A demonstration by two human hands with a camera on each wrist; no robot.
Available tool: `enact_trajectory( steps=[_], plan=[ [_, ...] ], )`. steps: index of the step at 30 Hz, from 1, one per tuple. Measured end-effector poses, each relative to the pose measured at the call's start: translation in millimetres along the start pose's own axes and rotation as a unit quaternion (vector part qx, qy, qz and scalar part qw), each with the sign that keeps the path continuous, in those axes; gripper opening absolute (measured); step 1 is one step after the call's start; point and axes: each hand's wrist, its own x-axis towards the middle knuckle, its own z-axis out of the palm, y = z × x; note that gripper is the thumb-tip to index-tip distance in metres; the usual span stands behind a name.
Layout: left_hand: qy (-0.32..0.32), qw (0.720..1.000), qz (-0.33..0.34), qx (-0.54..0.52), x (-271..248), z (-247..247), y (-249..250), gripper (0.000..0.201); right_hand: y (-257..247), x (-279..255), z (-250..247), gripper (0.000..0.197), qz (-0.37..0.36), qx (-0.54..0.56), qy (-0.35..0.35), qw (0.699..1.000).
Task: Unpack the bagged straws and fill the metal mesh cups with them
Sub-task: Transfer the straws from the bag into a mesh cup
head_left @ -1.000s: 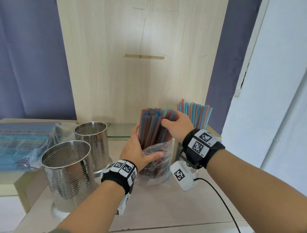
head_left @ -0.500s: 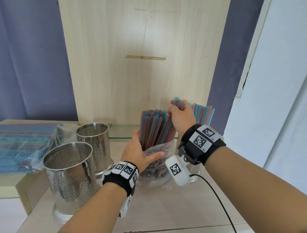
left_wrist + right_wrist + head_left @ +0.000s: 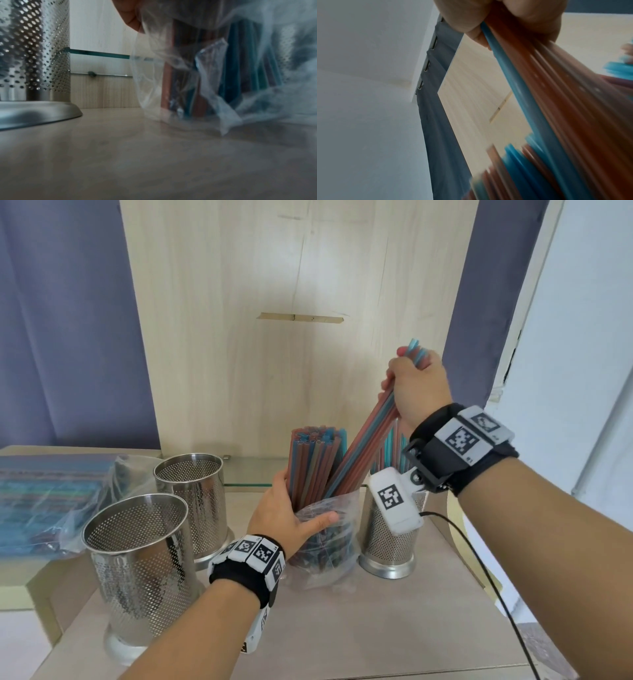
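Observation:
A clear plastic bag [image 3: 337, 537] of red and blue straws [image 3: 313, 463] stands upright at the table's middle. My left hand [image 3: 291, 517] grips it round the bag's mouth; in the left wrist view the bag [image 3: 223, 86] fills the right side. My right hand [image 3: 416, 386] is raised above and grips a slanted bunch of straws [image 3: 364, 436] near their tops, their lower ends still in the bag. The right wrist view shows that bunch [image 3: 547, 94] blurred. A mesh cup [image 3: 390, 537] at the right holds straws. Two empty mesh cups [image 3: 144, 563] [image 3: 195, 494] stand on the left.
More bagged straws [image 3: 48, 498] lie flat on a raised ledge at the far left. A tall wooden panel [image 3: 298, 302] rises behind the table, with a glass shelf edge [image 3: 246, 483] at its foot. A black cable [image 3: 479, 563] runs from my right wrist over the table.
My right hand has lifted up and to the right, pulling a bunch of straws partway out of the bag. My left hand has stayed on the bag.

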Motion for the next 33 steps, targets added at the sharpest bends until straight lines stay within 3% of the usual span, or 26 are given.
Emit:
enact_trajectory(
  steps=[14, 18, 26, 33],
  plan=[
    [0.001, 1.0, -0.006, 0.003, -1.4, -1.9, 1.6, 0.109, -57.0, 6.0, -45.0, 0.017, -0.073, 0.112, 0.063, 0.989],
    [0.007, 1.0, -0.008, 0.006, -0.5, -0.8, 2.0, 0.1, -63.8, -10.8, -64.6, 0.016, -0.089, 0.111, 0.034, 0.989],
    [0.011, 1.0, -0.002, 0.012, -0.2, 0.5, 0.0, 0.097, 12.3, -67.0, -70.9, 0.012, -0.047, -0.099, -0.102, 0.989],
    [0.008, 1.0, 0.013, 0.003, 0.6, 0.3, 2.7, 0.088, 64.7, -98.3, -72.1, 0.016, -0.032, -0.127, -0.131, 0.983]
  ],
)
